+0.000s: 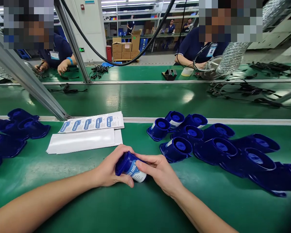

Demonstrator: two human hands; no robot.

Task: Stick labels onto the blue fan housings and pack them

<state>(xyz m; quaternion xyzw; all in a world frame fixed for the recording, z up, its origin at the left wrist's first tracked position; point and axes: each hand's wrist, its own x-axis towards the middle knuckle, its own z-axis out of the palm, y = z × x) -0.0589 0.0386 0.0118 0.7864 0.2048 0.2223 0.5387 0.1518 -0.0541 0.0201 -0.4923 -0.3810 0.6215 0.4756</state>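
While it lies low over the green counter (63, 200), a blue plastic part (126, 163) w/ a white label (137, 173) is clamped between both hands: left hand (111, 170) wrapped round its blue end, right hand (160, 171) pressed on the label. Sticker sheets (87, 134) are seen just beyond the left hand; more blue parts (208, 142) are piled beyond the right hand.

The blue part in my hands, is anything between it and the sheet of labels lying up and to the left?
Nothing visible. Both the left hand and right hand grip the blue part, and only bare green mat and the white backing strips lie between it and the label sheet.
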